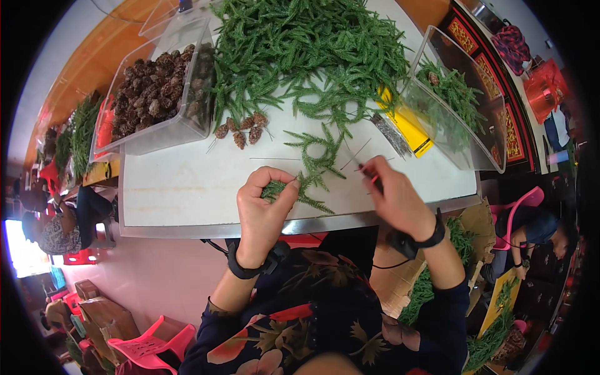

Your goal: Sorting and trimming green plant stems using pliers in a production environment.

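Near the table's front edge my left hand [265,197] is closed in a pinch on a green artificial pine sprig [315,203], whose needles stick out on both sides of the fingers. To its right my right hand [397,197] is closed round a small hand tool [376,182] with a red and black handle; its working end is too small to make out. The hands are apart. Just beyond them lies a loose curled pine sprig [319,156]. Thin wires [356,153] lie by the right hand, and one more wire [275,159] lies beyond the left.
A large heap of pine sprigs [306,50] covers the table's [175,187] far middle. Several pine cones [239,139] lie left of centre, beside a clear bin [200,112] of cones. At right are a bundle of wires [392,134], a yellow box [409,128] and another clear bin [465,153].
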The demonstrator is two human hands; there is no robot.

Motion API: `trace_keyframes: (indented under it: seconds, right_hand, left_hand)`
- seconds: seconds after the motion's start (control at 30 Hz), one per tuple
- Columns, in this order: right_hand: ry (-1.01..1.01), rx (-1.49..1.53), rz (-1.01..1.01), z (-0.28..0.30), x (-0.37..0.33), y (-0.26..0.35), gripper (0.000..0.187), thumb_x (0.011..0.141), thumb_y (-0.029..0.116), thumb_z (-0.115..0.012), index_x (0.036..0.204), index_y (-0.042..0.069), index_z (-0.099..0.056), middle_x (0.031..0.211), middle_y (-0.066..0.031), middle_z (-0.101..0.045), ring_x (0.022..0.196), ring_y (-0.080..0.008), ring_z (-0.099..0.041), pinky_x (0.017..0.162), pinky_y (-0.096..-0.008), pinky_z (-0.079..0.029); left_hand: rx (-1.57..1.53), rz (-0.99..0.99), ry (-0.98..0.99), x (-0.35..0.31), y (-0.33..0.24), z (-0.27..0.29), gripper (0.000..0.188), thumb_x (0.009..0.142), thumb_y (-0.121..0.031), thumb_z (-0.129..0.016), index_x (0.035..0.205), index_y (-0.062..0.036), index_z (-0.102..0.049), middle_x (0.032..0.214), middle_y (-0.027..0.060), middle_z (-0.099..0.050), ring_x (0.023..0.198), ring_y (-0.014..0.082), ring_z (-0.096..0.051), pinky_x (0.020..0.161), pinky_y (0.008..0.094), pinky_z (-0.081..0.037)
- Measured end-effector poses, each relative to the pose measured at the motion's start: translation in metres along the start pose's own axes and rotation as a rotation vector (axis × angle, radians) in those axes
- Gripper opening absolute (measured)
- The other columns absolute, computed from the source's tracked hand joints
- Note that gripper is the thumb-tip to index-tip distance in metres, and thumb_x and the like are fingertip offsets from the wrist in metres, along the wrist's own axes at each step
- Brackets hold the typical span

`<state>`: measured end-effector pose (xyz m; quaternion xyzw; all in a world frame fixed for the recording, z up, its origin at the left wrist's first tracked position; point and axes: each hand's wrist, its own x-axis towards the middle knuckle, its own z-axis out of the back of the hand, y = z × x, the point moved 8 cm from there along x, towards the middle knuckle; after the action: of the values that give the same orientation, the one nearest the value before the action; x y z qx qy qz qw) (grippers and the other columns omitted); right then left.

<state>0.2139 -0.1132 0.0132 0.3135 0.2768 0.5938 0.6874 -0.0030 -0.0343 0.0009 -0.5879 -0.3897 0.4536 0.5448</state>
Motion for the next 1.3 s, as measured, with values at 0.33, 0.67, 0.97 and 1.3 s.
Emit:
trace_keyframes:
  seconds: [0.33,0.67,0.97,1.3]
  right_hand:
    - [0.076,-0.156,0.256,-0.025,-0.006,0.052,0.04,0.076,-0.003,-0.066,0.113,0.0,-0.053,0.096,-0.0177,-0.056,0.091,-0.0396,-0.056,0.078,-0.0438,-0.047]
    - [0.097,-0.196,0.322,-0.024,-0.005,0.046,0.047,0.069,-0.005,-0.067,0.113,0.002,-0.052,0.103,-0.0163,-0.053,0.099,-0.0379,-0.052,0.081,-0.0432,-0.047]
    - [0.108,-0.184,0.336,-0.023,-0.003,0.044,0.045,0.07,-0.006,-0.064,0.112,0.003,-0.052,0.102,-0.0159,-0.053,0.098,-0.0376,-0.052,0.083,-0.0435,-0.046]
    - [0.089,-0.139,0.434,-0.024,-0.001,0.051,0.044,0.071,-0.003,-0.065,0.113,0.003,-0.053,0.103,-0.0159,-0.053,0.098,-0.0372,-0.053,0.081,-0.0429,-0.047]
  left_hand:
    - [-0.035,0.06,0.054,-0.002,-0.002,-0.005,0.005,0.086,-0.003,-0.067,0.086,0.0004,-0.064,0.068,-0.002,-0.057,0.054,0.0035,-0.048,0.051,0.019,-0.036]
    - [-0.246,0.174,0.122,-0.001,0.01,-0.01,0.003,0.087,-0.002,-0.065,0.089,0.0007,-0.065,0.07,-0.002,-0.059,0.058,0.0022,-0.049,0.052,0.0182,-0.035]
    - [-0.352,0.173,0.112,-0.002,0.01,-0.01,0.005,0.087,0.0,-0.064,0.091,0.001,-0.066,0.083,0.0001,-0.064,0.075,0.0051,-0.055,0.068,0.0192,-0.042]
    - [-0.375,0.277,0.27,-0.007,0.018,-0.014,0.008,0.087,-0.001,-0.062,0.095,0.0001,-0.065,0.088,0.0016,-0.064,0.08,0.0074,-0.057,0.078,0.0211,-0.044]
